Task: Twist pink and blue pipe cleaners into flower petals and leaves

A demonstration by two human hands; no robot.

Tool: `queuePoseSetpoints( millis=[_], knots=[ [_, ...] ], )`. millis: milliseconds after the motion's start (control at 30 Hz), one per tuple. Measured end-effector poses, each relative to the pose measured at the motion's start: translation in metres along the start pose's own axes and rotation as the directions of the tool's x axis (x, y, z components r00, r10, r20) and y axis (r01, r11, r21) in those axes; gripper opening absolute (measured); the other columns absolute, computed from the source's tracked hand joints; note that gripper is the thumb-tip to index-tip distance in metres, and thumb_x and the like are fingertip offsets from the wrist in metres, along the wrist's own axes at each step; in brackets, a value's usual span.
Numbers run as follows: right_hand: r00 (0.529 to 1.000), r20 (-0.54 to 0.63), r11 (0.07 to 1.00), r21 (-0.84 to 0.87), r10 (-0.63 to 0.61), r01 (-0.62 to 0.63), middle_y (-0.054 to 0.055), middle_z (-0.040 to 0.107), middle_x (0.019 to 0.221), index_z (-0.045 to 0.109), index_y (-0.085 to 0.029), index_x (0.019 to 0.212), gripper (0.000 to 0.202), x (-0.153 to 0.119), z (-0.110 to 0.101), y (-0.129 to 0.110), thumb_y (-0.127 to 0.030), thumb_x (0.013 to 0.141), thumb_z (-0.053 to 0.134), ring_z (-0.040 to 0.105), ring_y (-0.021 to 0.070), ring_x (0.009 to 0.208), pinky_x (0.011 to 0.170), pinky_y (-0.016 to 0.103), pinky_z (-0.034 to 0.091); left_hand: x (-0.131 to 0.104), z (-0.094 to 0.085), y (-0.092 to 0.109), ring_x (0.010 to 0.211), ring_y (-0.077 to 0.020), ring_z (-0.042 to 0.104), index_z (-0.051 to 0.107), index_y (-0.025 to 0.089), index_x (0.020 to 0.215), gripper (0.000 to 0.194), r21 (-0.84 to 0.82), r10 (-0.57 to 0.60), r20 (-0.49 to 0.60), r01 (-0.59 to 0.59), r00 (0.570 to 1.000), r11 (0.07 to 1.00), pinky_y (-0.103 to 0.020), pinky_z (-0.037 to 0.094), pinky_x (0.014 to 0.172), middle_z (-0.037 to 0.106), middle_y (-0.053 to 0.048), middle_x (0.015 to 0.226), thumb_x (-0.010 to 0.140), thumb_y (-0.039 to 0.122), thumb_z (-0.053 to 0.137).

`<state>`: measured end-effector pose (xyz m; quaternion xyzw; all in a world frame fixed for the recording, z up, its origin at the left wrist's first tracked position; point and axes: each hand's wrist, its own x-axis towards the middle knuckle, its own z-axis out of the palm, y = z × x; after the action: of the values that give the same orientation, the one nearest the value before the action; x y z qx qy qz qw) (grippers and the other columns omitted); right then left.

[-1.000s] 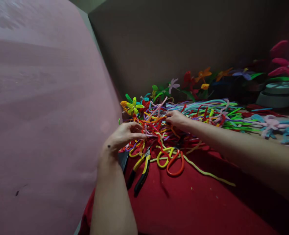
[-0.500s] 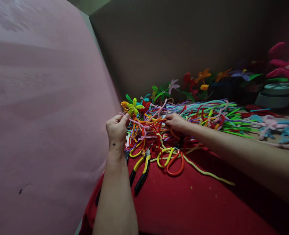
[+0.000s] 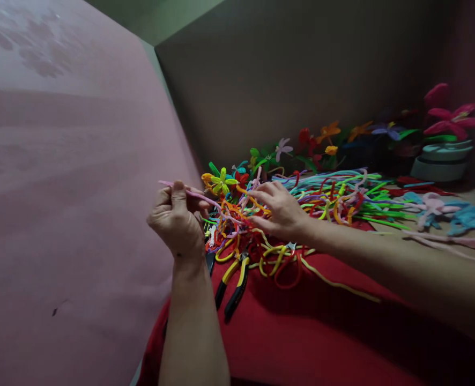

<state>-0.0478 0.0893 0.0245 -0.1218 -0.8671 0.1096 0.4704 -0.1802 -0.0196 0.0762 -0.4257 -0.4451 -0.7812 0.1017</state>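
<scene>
My left hand (image 3: pixel 180 217) is closed on a pink pipe cleaner (image 3: pixel 197 194), pinching it between thumb and fingers. The stem's short end points left past the thumb; its other end runs right into a tangled heap of pipe cleaners (image 3: pixel 237 209). Over that heap lies my right hand (image 3: pixel 280 212), thumb and fingers apart, the fingertips at the orange and pink strands. I see nothing gripped in it. Just below the heap are yellow-and-black pliers (image 3: pixel 236 281) and looped yellow (image 3: pixel 273 261) and red (image 3: pixel 289 273) handles, partly under strands.
A yellow pipe-cleaner flower (image 3: pixel 222 182) stands behind the heap. Further right are bundled green stems (image 3: pixel 382 209), a pink-and-blue fuzzy piece (image 3: pixel 434 205) and a pale pot (image 3: pixel 440 161) with a pink flower. Red cloth (image 3: pixel 302 332) lies in front; a pink wall (image 3: pixel 80 214) rises close on the left.
My left hand has moved left and turned, drawing the pink pipe cleaner leftward. My right hand has shifted slightly toward me and its fingers have spread. The view has tilted a little.
</scene>
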Motion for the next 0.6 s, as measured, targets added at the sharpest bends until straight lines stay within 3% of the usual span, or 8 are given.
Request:
queuePoseSetpoints(
  millis=[67,167,233,300,333,400,467,600],
  knots=[
    [0.999,-0.034,0.997,0.082,0.013,-0.011,0.01,0.056,0.095,0.062,-0.016,0.106,0.039,0.004,-0.005,-0.024,-0.035,0.072,0.061,0.047,0.0213,0.091,0.084,0.035,0.038,-0.012,0.009,0.016,0.044,-0.0077,0.054,0.05,0.016,0.066,0.023,0.019,0.0,0.092,-0.001,0.996,1.0,-0.02,0.043,0.042,0.056,0.003,0.057,0.08,0.035,0.052],
    [0.985,0.106,0.898,0.409,0.133,-0.165,0.002,0.052,0.067,0.064,-0.014,0.076,0.017,0.008,-0.014,-0.046,-0.025,0.08,0.051,0.047,0.0109,0.065,0.065,0.024,0.039,-0.027,0.021,0.03,0.059,-0.0098,0.059,0.054,0.016,0.071,0.024,0.082,-0.049,0.23,0.031,0.972,0.996,-0.022,0.047,0.055,0.06,-0.001,0.068,0.081,0.037,0.051],
    [0.939,0.184,0.679,0.653,0.29,-0.337,-0.002,0.049,0.058,0.06,-0.013,0.068,0.019,0.007,-0.024,-0.05,-0.023,0.081,0.049,0.043,0.0074,0.054,0.056,0.021,0.037,-0.035,0.025,0.03,0.073,-0.0113,0.06,0.057,0.018,0.085,0.022,0.092,-0.074,0.319,0.047,0.945,0.995,-0.022,0.047,0.065,0.063,-0.003,0.085,0.081,0.038,0.051],
    [0.863,0.253,0.365,0.827,0.437,-0.427,-0.001,0.053,0.059,0.058,-0.012,0.071,0.016,0.002,-0.038,-0.046,-0.024,0.078,0.052,0.045,0.0063,0.05,0.051,0.02,0.036,-0.042,0.028,0.026,0.082,-0.0118,0.058,0.055,0.02,0.1,0.027,0.117,-0.111,0.456,0.064,0.883,0.991,-0.022,0.045,0.071,0.061,-0.003,0.094,0.08,0.037,0.053],
    [0.828,0.291,0.222,0.872,0.48,-0.436,0.0,0.056,0.061,0.058,-0.011,0.073,0.014,-0.003,-0.046,-0.043,-0.023,0.077,0.053,0.047,0.0063,0.049,0.049,0.019,0.037,-0.046,0.03,0.023,0.081,-0.0116,0.057,0.055,0.02,0.102,0.028,0.156,-0.146,0.546,0.072,0.825,0.985,-0.021,0.043,0.071,0.061,-0.002,0.092,0.079,0.037,0.053],
    [0.766,0.332,0.038,0.907,0.551,-0.42,0.002,0.058,0.063,0.059,-0.01,0.075,0.011,-0.016,-0.063,-0.032,-0.019,0.077,0.053,0.05,0.0069,0.049,0.047,0.019,0.038,-0.056,0.033,0.017,0.07,-0.0107,0.054,0.059,0.018,0.091,0.024,0.284,-0.245,0.691,0.056,0.68,0.957,-0.02,0.041,0.063,0.06,0.0,0.077,0.08,0.037,0.051],
    [0.675,0.36,-0.07,0.906,0.644,-0.417,0.002,0.057,0.059,0.059,-0.009,0.075,0.014,-0.034,-0.079,-0.017,-0.016,0.081,0.048,0.049,0.0069,0.046,0.045,0.019,0.039,-0.067,0.039,0.013,0.061,-0.01,0.049,0.06,0.016,0.079,0.028,0.384,-0.31,0.747,0.0,0.589,0.923,-0.02,0.036,0.055,0.056,0.001,0.066,0.082,0.039,0.045],
    [0.37,0.363,-0.229,0.905,0.855,-0.359,0.002,0.054,0.057,0.059,-0.012,0.077,0.019,-0.081,-0.107,0.019,-0.012,0.085,0.042,0.047,0.0077,0.046,0.043,0.019,0.041,-0.088,0.058,0.009,0.056,-0.0109,0.047,0.06,0.019,0.076,0.03,0.495,-0.335,0.826,-0.299,0.454,0.816,-0.021,0.03,0.053,0.055,0.001,0.061,0.085,0.037,0.039]
  ],
)
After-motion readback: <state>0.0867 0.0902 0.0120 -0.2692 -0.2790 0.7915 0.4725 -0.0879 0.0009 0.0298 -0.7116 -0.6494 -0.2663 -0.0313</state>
